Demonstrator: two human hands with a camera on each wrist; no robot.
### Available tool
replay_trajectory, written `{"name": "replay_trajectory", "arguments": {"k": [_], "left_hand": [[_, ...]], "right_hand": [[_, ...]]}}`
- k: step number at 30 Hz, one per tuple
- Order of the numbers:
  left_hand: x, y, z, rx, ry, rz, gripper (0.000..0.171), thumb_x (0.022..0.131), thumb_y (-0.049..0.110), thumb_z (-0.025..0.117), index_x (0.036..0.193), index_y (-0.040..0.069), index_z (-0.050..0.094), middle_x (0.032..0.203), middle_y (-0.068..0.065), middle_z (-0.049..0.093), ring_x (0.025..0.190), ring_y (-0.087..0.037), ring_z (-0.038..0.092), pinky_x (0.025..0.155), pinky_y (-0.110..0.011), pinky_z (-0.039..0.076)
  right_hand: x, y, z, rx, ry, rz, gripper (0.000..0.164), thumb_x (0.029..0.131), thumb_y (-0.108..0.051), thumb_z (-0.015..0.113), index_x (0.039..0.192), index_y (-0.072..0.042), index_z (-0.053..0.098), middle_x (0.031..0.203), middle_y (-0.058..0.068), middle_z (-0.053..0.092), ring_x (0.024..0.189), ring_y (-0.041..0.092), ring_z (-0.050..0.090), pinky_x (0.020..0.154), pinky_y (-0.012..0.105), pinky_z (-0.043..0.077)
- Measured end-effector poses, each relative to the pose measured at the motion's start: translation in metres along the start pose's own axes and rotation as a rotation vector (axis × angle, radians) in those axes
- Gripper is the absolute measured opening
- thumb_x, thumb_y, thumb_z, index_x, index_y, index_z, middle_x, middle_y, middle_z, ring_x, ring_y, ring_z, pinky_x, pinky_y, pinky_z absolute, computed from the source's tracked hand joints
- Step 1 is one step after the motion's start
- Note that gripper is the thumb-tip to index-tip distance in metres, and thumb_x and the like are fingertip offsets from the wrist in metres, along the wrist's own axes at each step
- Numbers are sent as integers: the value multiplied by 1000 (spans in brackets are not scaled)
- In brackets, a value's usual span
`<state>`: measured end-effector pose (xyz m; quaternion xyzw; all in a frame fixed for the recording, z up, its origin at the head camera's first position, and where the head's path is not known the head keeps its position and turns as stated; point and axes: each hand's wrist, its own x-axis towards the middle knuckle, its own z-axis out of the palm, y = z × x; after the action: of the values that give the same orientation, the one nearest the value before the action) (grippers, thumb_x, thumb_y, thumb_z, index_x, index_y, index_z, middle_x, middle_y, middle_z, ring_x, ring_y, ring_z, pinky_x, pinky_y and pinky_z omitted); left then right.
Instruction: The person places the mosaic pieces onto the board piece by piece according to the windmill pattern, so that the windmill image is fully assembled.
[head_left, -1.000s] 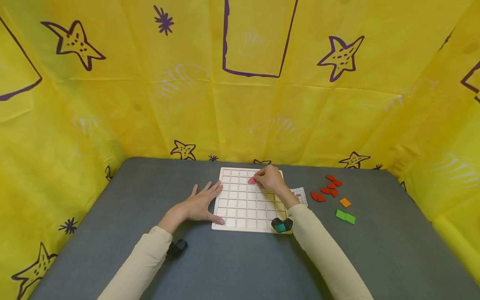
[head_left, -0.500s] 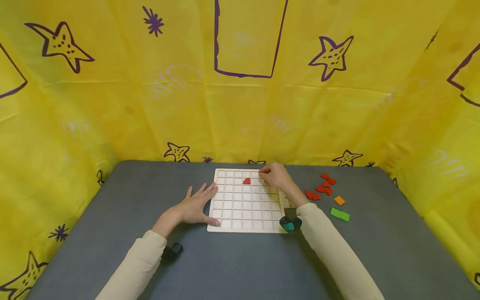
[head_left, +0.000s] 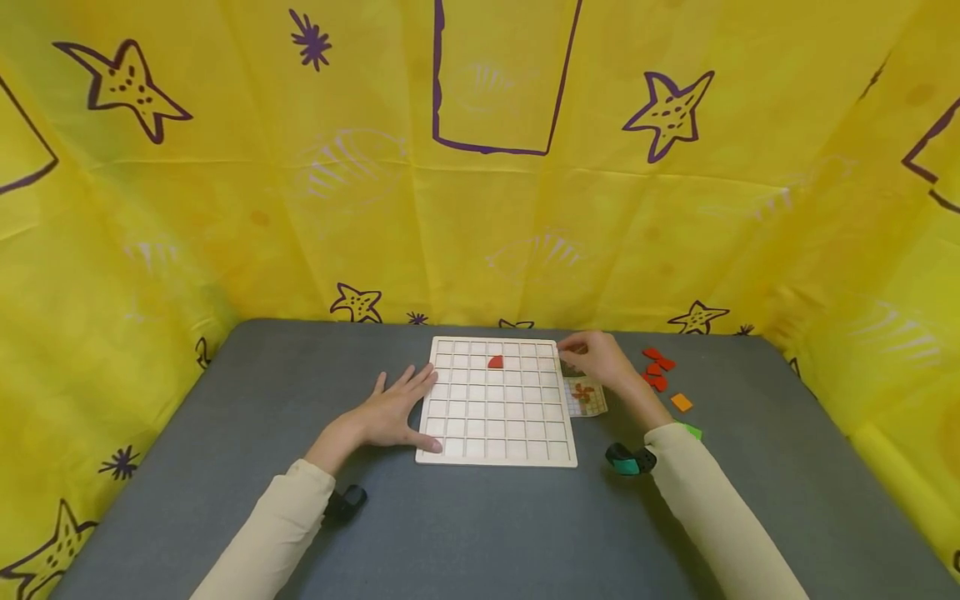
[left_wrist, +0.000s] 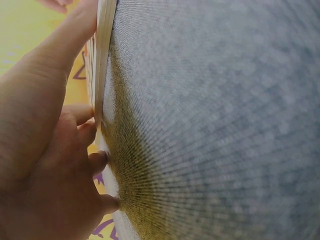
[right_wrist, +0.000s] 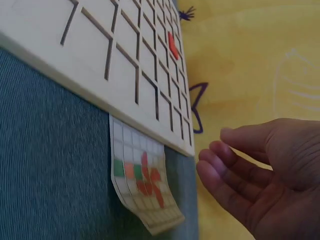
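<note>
A pale gridded board lies flat on the grey table, and one red quarter-circle piece sits in its second row from the far edge, in the fourth column from the left. The left hand is spread wide along the board's left side, thumb resting on the near left corner and fingertips at the edge — it steadies rather than grasps, with nothing between its fingers. The right hand hovers just beside the board's far right corner, fingers loosely bent and parted from the thumb; the right wrist view shows nothing in its grasp. Below that hand, a printed card meets the board's right edge, bowed a little, bearing a grid with red petal shapes and a few green and orange squares; whether it runs under the board I cannot tell. Farther right lies a loose cluster of red pieces, then an orange square nearer the person, and a green piece partly hidden by the right sleeve. Beyond the table hangs a yellow cloth — printed with purple starfish and pale fish.
</note>
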<state>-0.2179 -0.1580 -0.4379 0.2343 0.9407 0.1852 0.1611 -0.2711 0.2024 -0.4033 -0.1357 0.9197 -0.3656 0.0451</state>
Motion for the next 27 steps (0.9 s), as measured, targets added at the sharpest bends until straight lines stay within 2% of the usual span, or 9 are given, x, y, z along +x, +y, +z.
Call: {"name": "replay_trajectory", "arguments": {"k": [8, 15, 23, 27], "left_hand": [[0, 1, 0, 0, 5, 1, 120, 70, 68, 75, 157, 9, 18, 165, -7, 9, 149, -38, 3, 111, -68, -4], [2, 2, 1, 5, 1, 5, 120, 71, 69, 74, 157, 9, 17, 165, -7, 9, 149, -38, 3, 111, -68, -4], [-1, 1, 0, 1, -8, -14, 120, 71, 68, 74, 158, 11, 15, 165, -5, 6, 150, -37, 2, 112, -67, -6], [-1, 2, 0, -6, -9, -16, 119, 71, 68, 74, 158, 12, 15, 165, -5, 6, 150, -36, 1, 112, -66, -6]], "right_hand": [[-14, 13, -20, 22, 3, -23, 28, 95, -8, 63, 120, 6, 66, 108, 21, 69, 88, 35, 69, 75, 45, 56], [-25, 27, -26, -95, 29, -42, 26, 92, -6, 66, 115, 7, 68, 105, 21, 70, 91, 34, 68, 77, 45, 56], [-39, 37, -31, -176, 46, -76, 28, 87, 0, 70, 113, 10, 67, 108, 24, 69, 97, 39, 66, 84, 50, 53], [-46, 41, -33, -197, 37, -63, 30, 85, 0, 72, 113, 10, 67, 107, 24, 69, 95, 38, 67, 81, 48, 54]]}}
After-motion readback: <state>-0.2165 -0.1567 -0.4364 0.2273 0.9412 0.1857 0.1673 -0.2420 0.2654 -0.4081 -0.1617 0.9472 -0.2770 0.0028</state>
